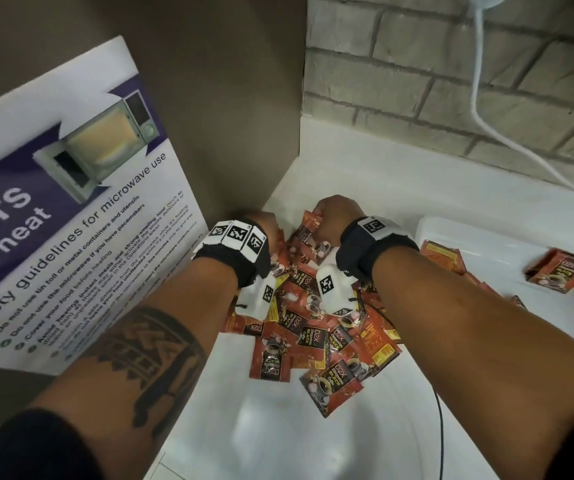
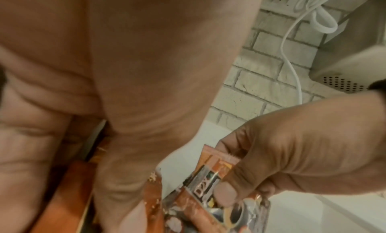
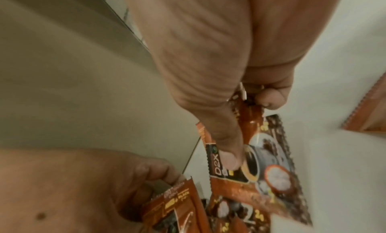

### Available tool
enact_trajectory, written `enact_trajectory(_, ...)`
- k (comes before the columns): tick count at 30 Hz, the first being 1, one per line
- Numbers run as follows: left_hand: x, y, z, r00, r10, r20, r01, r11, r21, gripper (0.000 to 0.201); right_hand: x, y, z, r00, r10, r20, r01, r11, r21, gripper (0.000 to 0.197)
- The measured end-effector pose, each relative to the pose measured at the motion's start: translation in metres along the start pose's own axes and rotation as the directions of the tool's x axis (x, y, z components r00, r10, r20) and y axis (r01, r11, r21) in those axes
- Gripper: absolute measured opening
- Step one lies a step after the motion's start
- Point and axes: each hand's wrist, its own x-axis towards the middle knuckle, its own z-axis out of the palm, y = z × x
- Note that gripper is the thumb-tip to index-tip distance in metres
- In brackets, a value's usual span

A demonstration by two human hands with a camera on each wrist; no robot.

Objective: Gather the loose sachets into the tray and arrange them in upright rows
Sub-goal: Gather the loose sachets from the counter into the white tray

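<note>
A heap of red coffee sachets [image 1: 316, 327] lies on the white counter [image 1: 261, 427] beneath both wrists. My right hand [image 1: 327, 211] pinches a few sachets [image 3: 269, 157] at the heap's far edge, with the thumb pressed on the top one's face. Just to its left, my left hand [image 1: 264, 221] curls round another small bunch of sachets [image 3: 175, 203] beside the brown panel. The white tray [image 1: 507, 244] sits to the right. It holds a small bundle of sachets [image 1: 560, 273] and some flat ones [image 1: 443, 259] at its near-left corner.
A brown panel [image 1: 230, 116] with a microwave safety poster [image 1: 71, 209] stands close on the left. The brick wall [image 1: 434, 74] runs behind, with a white cable [image 1: 479, 109] hanging down it. A black cable [image 1: 442, 431] crosses the counter near my right forearm.
</note>
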Motion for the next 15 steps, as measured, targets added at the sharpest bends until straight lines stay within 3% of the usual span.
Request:
enact_trajectory(6, -0.006, -0.001, -0.006, 0.999, -0.008, 0.038, 0.006, 0.999, 0.049, 0.043, -0.026, 0.010, -0.026, 0.997, -0.035, -0.073, 0.050, 0.975, 0.218, 0.038)
enact_trajectory(10, -0.010, -0.001, -0.008, 0.999, -0.016, 0.048, 0.013, 0.998, 0.067, 0.035, -0.054, 0.031, -0.057, 0.983, -0.059, -0.171, 0.118, 0.926, 0.359, 0.025)
enact_trajectory(15, -0.007, 0.003, -0.013, 0.996, -0.059, 0.060, 0.054, 0.995, 0.083, 0.039, -0.111, 0.094, -0.088, 0.971, 0.042, -0.236, 0.090, 0.849, 0.521, 0.021)
